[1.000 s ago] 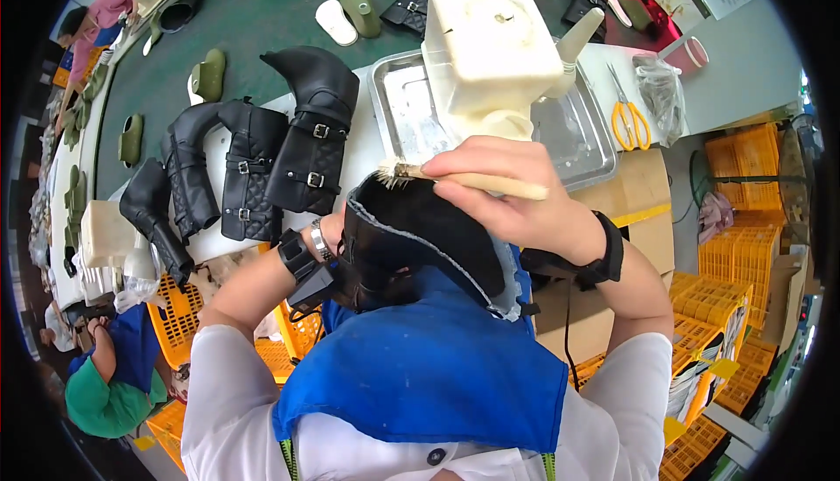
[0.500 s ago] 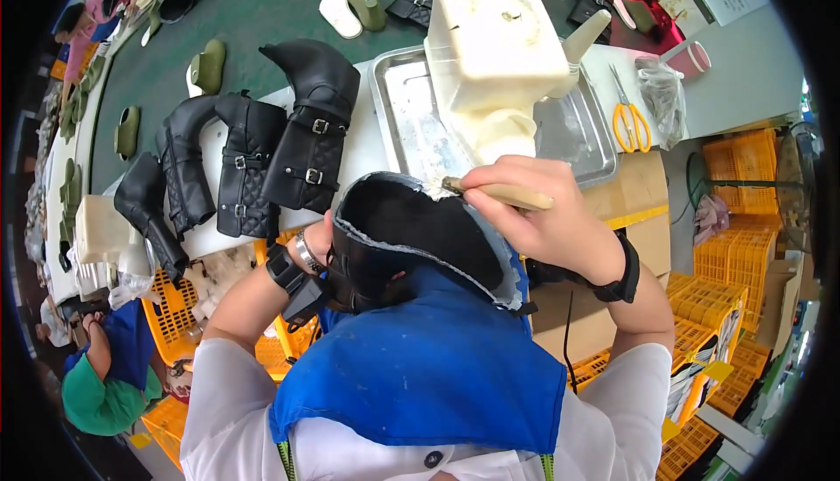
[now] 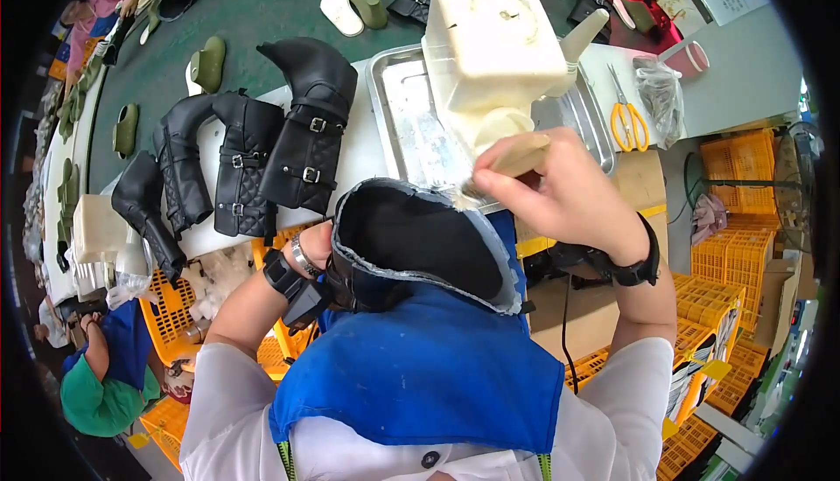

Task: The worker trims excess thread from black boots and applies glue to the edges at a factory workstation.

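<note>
A black boot upper (image 3: 411, 232) lies against my blue apron, its wide opening turned up and its pale lining edge exposed. My left hand (image 3: 317, 245) is closed on the left side of this boot, most of its fingers hidden behind it. Pinched in my right hand (image 3: 569, 188) is a wooden-handled brush (image 3: 522, 156). White paste coats its bristles, which are at the far right part of the boot's rim. Just beyond stands a cream plastic container (image 3: 499, 31) with a spout, in a metal tray (image 3: 382, 114) smeared with white.
Several black buckled boots (image 3: 306, 122) lie to the left on the table. Orange-handled scissors (image 3: 628, 122) and a clear plastic bag (image 3: 661, 101) are right of the tray. Green shoe lasts (image 3: 210, 63) sit on the green belt (image 3: 262, 9). Yellow crates (image 3: 726, 245) stand at right.
The brush has moved right along the boot's rim, and its handle now tilts up more steeply. My right hand has shifted slightly right and turned. My left hand keeps its hold.
</note>
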{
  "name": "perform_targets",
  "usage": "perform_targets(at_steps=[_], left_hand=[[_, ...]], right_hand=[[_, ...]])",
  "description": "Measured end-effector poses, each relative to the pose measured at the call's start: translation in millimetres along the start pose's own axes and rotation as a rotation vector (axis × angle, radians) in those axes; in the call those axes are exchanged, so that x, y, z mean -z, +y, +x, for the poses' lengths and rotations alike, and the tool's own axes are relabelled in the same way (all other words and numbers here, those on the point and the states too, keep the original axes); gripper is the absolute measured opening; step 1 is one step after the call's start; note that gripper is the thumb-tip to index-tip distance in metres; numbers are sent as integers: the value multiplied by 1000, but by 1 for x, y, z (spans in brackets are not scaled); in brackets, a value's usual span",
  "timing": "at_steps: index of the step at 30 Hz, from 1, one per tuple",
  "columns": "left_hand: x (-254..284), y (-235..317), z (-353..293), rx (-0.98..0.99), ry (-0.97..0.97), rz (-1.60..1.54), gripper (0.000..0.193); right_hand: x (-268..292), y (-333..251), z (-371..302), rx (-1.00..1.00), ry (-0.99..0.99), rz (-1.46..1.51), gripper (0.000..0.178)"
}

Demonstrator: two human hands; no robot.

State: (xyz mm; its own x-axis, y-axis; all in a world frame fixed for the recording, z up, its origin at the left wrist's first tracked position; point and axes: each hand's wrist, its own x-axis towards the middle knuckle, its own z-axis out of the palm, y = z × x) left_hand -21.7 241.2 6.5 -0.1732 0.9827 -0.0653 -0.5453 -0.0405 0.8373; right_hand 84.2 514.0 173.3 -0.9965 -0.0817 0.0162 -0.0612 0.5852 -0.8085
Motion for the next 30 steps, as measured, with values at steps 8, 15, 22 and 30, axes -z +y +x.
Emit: perform_targets(at_steps=[8,15,22,30], left_hand=[[-8,1,2,9,25,-271,70],[-5,0,0,-34,13,-402,86],[5,39,-3,-147,7,-412,105],[-23,79,17,-452,167,-984,96]], right_hand=[[-20,14,2,99,171,265,10],[5,22,-20,-81,110,254,14],[29,49,-43,-103,670,690,21],[-11,78,-55,-162,942,902,21]])
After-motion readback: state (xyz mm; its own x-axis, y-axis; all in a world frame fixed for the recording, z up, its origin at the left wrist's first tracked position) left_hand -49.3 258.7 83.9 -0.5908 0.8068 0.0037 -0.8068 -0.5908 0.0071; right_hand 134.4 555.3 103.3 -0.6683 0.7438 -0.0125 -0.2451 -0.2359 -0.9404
